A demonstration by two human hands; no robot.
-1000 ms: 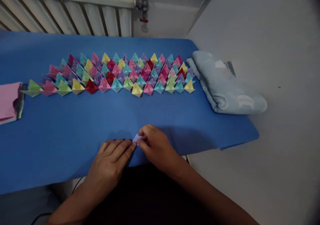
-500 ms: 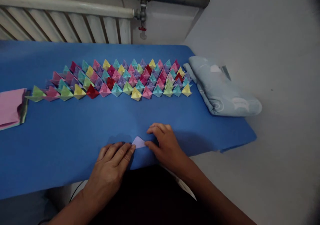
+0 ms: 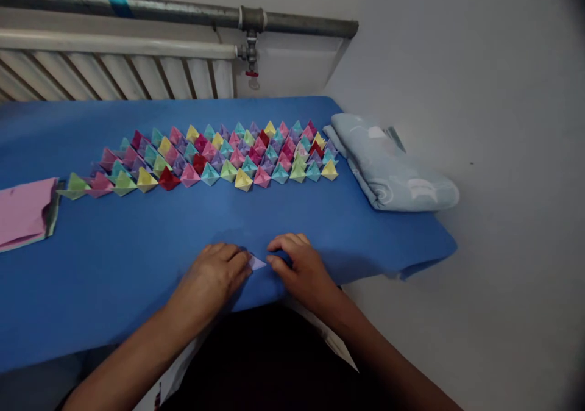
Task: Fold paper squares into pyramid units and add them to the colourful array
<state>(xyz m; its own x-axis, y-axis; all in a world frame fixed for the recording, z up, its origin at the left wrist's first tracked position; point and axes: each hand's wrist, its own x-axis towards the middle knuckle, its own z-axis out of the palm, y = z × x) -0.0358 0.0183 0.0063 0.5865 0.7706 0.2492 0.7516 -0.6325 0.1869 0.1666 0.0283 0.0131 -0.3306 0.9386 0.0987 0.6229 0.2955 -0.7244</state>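
Observation:
A small pale lilac piece of folded paper (image 3: 258,263) lies near the front edge of the blue-covered table, its visible part tapering to a point on the right. Fingers of my left hand (image 3: 218,274) close over its left part and hide that side. My right hand (image 3: 299,268) is by the pointed tip, thumb and forefinger curved and apart; whether the thumb touches the tip I cannot tell. Beyond my hands stand rows of small folded paper boats (image 3: 228,170) in pink, green, yellow, red, purple and turquoise.
At the left lies a stack of pink and green paper (image 3: 25,213). A folded light-blue patterned cloth (image 3: 395,170) sits at the table's right end, against the wall. Behind the blue table (image 3: 137,228) are a white radiator (image 3: 114,72) and a metal pipe (image 3: 183,14).
My left hand has slid further over the folded paper, covering more of it. The right fingers stay close to its tip. The camera view has tilted up slightly.

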